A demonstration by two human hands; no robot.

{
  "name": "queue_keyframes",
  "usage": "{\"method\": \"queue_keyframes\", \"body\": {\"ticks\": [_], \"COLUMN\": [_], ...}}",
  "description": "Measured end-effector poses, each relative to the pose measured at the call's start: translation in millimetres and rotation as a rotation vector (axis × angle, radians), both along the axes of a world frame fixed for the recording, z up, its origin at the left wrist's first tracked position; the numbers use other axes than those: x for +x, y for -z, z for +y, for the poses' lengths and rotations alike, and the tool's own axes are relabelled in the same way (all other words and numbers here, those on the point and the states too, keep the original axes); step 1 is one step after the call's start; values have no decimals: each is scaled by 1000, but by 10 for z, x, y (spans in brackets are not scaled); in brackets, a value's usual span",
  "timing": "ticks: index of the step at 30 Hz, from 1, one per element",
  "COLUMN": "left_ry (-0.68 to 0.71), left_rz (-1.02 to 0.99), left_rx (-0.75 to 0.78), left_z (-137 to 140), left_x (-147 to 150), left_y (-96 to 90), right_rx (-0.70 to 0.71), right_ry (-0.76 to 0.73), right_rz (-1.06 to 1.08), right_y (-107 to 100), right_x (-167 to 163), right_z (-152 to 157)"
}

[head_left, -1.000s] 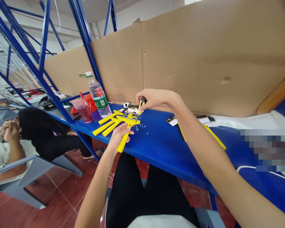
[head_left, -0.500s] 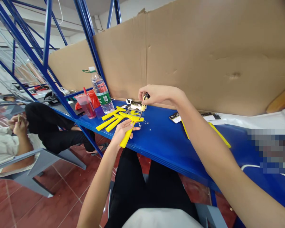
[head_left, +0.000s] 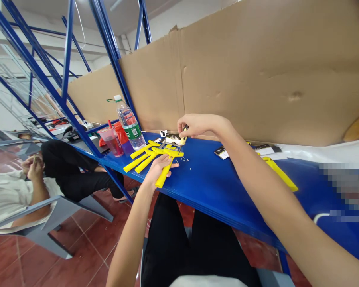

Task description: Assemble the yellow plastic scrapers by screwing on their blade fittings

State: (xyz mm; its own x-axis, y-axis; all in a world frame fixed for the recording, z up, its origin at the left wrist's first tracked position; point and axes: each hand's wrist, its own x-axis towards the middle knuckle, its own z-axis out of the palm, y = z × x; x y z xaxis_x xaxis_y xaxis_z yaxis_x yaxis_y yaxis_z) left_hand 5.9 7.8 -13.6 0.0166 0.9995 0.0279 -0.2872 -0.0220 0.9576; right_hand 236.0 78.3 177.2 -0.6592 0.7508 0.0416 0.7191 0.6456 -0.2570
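My left hand [head_left: 158,169] is closed around the handle of a yellow T-shaped scraper [head_left: 162,179], whose wide head rests at the blue table. From above, my right hand [head_left: 194,124] grips a screwdriver [head_left: 183,140] with a yellow and black handle. Its thin shaft points down at the right end of the scraper's head; whether the tip sits in a screw is too small to tell. More yellow scrapers [head_left: 136,164] lie just left of my left hand, their heads overlapping. Several small screws [head_left: 185,160] are scattered right of the scraper head.
A water bottle [head_left: 131,127] and a red-strawed cup [head_left: 113,143] stand at the left. Behind the scrapers is a small white box [head_left: 173,138]. Black-and-white packets [head_left: 221,152] and another yellow tool [head_left: 279,173] lie rightward. A cardboard wall [head_left: 242,71] closes the back. A person sits at left.
The whole view has shifted slightly, with things appearing a little lower and to the right. Both hands keep their holds on the scraper and the screwdriver.
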Motion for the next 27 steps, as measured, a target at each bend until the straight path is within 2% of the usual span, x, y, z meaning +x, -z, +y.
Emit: {"method": "queue_keyframes", "body": {"ticks": [3, 5, 7, 9, 12, 17, 27], "left_ry": [5, 56, 92, 76, 16, -1, 30], "left_rz": [8, 21, 40, 60, 61, 28, 56], "left_rx": [-30, -20, -10, 1, 17, 20, -15], "left_z": [125, 182, 203, 196, 163, 102, 48], "left_x": [179, 306, 400, 444, 441, 424, 411], "left_y": [-64, -79, -63, -27, 15, -7, -69], "right_rx": [99, 136, 89, 34, 33, -51, 82], "right_ry": [-32, 31, 111, 117, 47, 77, -41], "right_rz": [18, 4, -54, -98, -83, -107, 35], "right_y": [-8, -21, -37, -51, -63, -103, -204], "right_x": [69, 139, 205, 249, 258, 245, 314], "right_z": [72, 124, 163, 186, 186, 98, -4]}}
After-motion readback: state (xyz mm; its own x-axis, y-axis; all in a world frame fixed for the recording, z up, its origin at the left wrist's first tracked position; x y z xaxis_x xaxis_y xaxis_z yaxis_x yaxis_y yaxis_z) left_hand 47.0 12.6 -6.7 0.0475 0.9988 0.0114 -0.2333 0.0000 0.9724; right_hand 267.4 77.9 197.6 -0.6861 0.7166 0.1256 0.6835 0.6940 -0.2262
